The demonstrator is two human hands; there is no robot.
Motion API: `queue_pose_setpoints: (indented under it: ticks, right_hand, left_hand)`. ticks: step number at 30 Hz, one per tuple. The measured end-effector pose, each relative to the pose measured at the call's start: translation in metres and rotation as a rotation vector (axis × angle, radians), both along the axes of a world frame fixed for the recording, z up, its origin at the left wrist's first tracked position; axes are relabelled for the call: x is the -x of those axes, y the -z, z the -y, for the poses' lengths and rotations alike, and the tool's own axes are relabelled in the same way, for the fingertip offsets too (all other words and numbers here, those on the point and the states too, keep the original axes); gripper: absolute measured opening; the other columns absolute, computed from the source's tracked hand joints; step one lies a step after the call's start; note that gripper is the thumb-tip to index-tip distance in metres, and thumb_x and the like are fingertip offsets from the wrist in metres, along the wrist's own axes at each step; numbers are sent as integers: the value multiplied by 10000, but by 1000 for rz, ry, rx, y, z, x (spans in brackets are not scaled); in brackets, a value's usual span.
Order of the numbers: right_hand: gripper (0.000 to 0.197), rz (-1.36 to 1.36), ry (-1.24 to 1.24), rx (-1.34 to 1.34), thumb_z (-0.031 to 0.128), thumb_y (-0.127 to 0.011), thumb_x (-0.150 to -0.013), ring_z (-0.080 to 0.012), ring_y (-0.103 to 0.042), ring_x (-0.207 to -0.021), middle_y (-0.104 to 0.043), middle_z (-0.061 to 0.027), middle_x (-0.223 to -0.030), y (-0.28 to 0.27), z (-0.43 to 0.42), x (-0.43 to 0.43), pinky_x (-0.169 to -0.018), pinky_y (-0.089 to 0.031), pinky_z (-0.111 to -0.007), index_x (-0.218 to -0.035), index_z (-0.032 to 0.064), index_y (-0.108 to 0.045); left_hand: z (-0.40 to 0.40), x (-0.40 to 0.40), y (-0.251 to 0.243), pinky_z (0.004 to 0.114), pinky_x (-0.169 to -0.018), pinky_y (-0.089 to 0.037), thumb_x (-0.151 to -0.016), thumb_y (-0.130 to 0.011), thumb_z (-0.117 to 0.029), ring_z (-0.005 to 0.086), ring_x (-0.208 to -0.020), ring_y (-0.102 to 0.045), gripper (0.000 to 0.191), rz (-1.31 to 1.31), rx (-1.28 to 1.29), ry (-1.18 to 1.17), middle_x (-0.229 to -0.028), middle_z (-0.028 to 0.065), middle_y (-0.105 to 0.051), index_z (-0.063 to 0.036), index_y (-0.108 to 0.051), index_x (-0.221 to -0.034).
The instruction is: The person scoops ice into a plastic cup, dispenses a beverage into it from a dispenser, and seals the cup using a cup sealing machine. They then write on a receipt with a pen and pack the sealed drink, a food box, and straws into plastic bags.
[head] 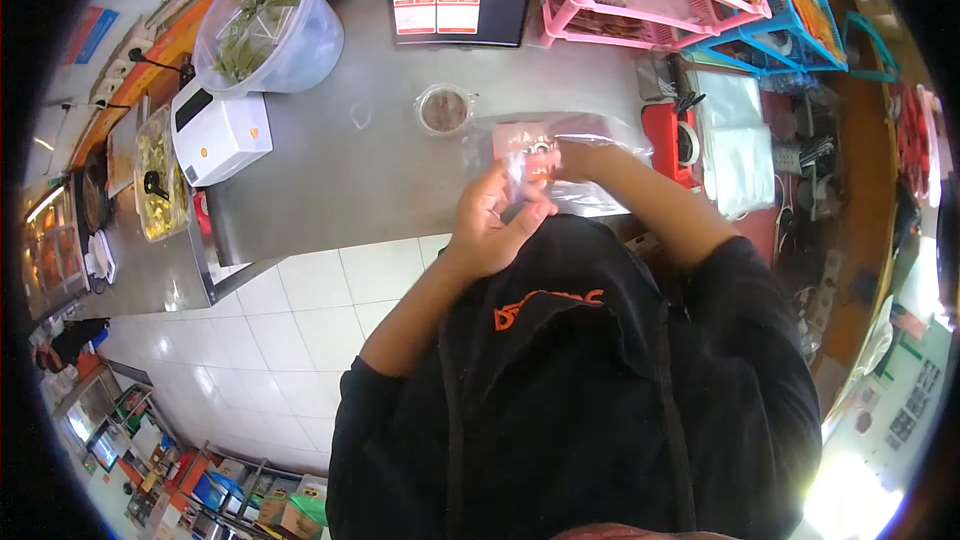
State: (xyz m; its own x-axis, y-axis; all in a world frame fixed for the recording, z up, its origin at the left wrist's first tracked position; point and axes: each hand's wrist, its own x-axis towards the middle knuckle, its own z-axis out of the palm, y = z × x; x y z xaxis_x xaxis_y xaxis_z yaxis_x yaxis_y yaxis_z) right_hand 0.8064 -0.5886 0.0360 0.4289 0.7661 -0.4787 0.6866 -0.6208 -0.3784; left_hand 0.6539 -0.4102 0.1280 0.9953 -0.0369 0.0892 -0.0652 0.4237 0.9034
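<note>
A clear plastic bag (pixel 600 199) lies at the counter's front edge, close to my body. My left hand (pixel 491 210) is at its left side, with a bit of whitish translucent plastic between the fingers and the thumb held apart. My right hand (pixel 547 163) reaches across from the right, over or inside the bag; blur and glare hide its fingers. Just beyond both hands shows a pinkish-orange printed packet (pixel 517 136) bearing writing. A round clear tub (pixel 444 109) with brown contents stands behind the bag.
The steel counter (pixel 322 157) carries a tablet (pixel 459 11), a white label printer (pixel 221 131) and a plastic bucket (pixel 319 30) holding leaves. At right are a red tape dispenser (pixel 667 146), stacked clear bags (pixel 739 165) and a pink rack (pixel 660 11).
</note>
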Motion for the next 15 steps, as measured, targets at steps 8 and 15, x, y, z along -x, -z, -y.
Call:
queue_pose_setpoints:
  ticks: [8,15]
  right_hand:
    - [279,98,-220,602,145,-600,-816,-308,-676,-891,-689,-178,-967,-202,-2,16,-831,-512,-434,-1077,82,-676]
    - [337,-121,-8,-398,63,-630,-840,-278,-639,-911,-669,-133,-1002,-221,-68,-34,-847,-498,-401,-1175,47,-597]
  left_hand:
    - [-17,7,1,388,-974,-432,-837,-675,-104,168,-897,-650,685,96,56,-59,-1418,177,-424,-2,-296,-1399]
    - [-13,18,1,374,-875,-448,-747,-724,-185,231,-910,-630,715,71,-248,187,-913,100,-665,-60,-406,-1375]
